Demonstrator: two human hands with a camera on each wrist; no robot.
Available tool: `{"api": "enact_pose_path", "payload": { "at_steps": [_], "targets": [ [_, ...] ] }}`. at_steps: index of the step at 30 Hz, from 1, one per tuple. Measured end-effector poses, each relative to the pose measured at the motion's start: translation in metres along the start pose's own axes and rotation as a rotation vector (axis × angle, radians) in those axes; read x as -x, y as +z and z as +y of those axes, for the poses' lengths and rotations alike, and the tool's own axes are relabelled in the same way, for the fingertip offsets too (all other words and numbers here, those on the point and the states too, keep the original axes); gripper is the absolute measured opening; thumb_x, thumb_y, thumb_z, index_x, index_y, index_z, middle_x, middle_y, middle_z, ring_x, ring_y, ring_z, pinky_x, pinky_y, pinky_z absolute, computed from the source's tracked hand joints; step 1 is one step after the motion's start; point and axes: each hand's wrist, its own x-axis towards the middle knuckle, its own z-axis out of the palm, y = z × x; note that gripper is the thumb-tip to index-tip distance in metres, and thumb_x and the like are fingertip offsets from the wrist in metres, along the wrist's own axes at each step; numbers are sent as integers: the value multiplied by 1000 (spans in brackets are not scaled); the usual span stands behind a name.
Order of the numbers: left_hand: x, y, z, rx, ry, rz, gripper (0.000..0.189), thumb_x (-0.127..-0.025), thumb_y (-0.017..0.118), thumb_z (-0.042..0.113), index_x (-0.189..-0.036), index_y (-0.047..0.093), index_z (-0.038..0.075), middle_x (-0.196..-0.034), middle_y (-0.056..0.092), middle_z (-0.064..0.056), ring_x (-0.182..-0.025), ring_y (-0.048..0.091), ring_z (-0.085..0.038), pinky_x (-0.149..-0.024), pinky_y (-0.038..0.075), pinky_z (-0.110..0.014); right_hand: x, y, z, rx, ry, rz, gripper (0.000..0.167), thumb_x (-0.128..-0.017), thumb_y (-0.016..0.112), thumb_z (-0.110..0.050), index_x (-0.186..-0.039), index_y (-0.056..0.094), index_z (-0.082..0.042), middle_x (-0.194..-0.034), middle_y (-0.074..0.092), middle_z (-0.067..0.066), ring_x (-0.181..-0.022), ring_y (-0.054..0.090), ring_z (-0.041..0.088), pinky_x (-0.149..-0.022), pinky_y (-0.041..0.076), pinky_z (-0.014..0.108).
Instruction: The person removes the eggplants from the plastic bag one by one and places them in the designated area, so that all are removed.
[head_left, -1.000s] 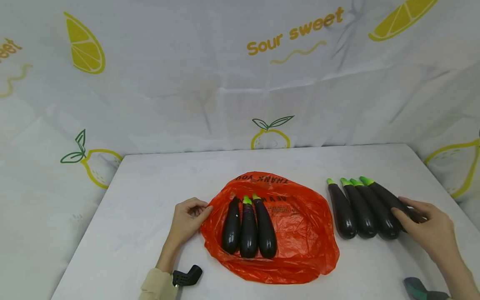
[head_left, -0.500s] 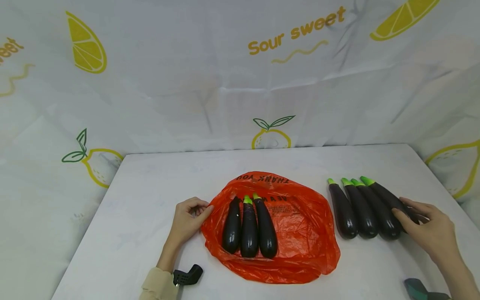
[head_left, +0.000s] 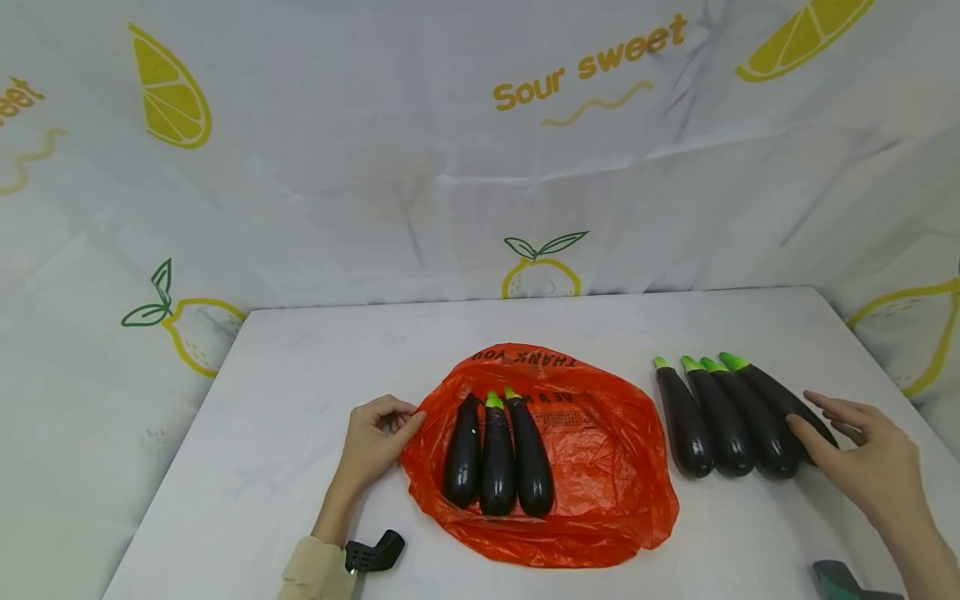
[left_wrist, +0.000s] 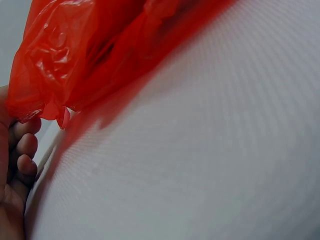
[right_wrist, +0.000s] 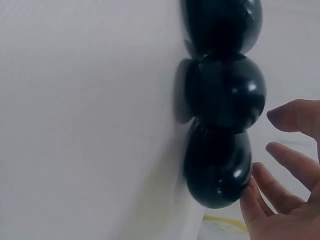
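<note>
My left hand (head_left: 378, 437) pinches the left edge of a red plastic bag (head_left: 600, 475), which lies spread on the table with its mouth open. Three dark eggplants (head_left: 480, 458) lie side by side in the bag's left half. To the right of it, a row of several more eggplants (head_left: 720, 417) rests on the table, green stem ends pointing away from me. My right hand (head_left: 862, 442) is at the thick end of the rightmost eggplant (head_left: 776, 392). In the right wrist view its thumb and fingers are spread, with fingertips right at the side of the end eggplant (right_wrist: 217, 170).
The white table (head_left: 315, 358) runs back to a white cloth backdrop (head_left: 337, 167) printed with lemons. A strip of table separates the bag from the eggplant row. Dark wrist-worn devices (head_left: 375, 552) show near both wrists.
My right hand's fingers have loosened and shifted slightly right, baring more of the rightmost eggplant's thick end. The left hand, the bag and the eggplants stay where they were.
</note>
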Motion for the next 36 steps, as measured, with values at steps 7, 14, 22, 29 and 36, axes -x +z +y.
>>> {"api": "enact_pose_path", "payload": {
  "at_steps": [7, 14, 22, 29, 36],
  "targets": [
    [0, 0, 1, -2, 1, 3, 4, -87, 77, 3, -91, 78, 5, -74, 67, -5, -67, 51, -5, -60, 46, -17, 3, -4, -16, -27, -18, 7, 50, -92, 76, -26, -130, 65, 4, -114, 57, -2, -92, 25, -32, -91, 24, -9],
    [0, 0, 1, -3, -3, 2, 4, -88, 77, 3, -91, 78, 6, -74, 67, -5, -67, 51, -4, -60, 47, -17, 6, -5, -35, -101, -42, -11, 50, -91, 78, -24, -130, 65, 4, -102, 38, -46, -93, 35, -29, -87, 25, -11],
    [0, 1, 3, 4, 1, 5, 5, -86, 77, 0, -90, 77, 1, -74, 67, -8, -66, 51, -5, -60, 46, -17, 11, -2, -55, -163, -102, -17, 50, -87, 81, -19, -130, 67, 2, -107, 42, -47, -98, 37, -32, -86, 28, -11],
    [0, 1, 4, 12, -6, 7, 5, -86, 77, 1, -90, 75, -3, -74, 67, -8, -67, 51, -4, -60, 46, -17, 18, 3, -70, -199, -188, -16, 46, -84, 83, -13, -127, 70, -2, -112, 47, -44, -103, 40, -30, -85, 31, -9],
    [0, 0, 2, -4, -19, 0, 4, -88, 78, 5, -90, 77, 1, -74, 66, -5, -66, 51, -4, -60, 46, -17, 28, 10, -89, -220, -243, -41, 45, -82, 85, -10, -125, 72, -4, -113, 48, -46, -105, 43, -27, -85, 33, -8]
  ]
}}
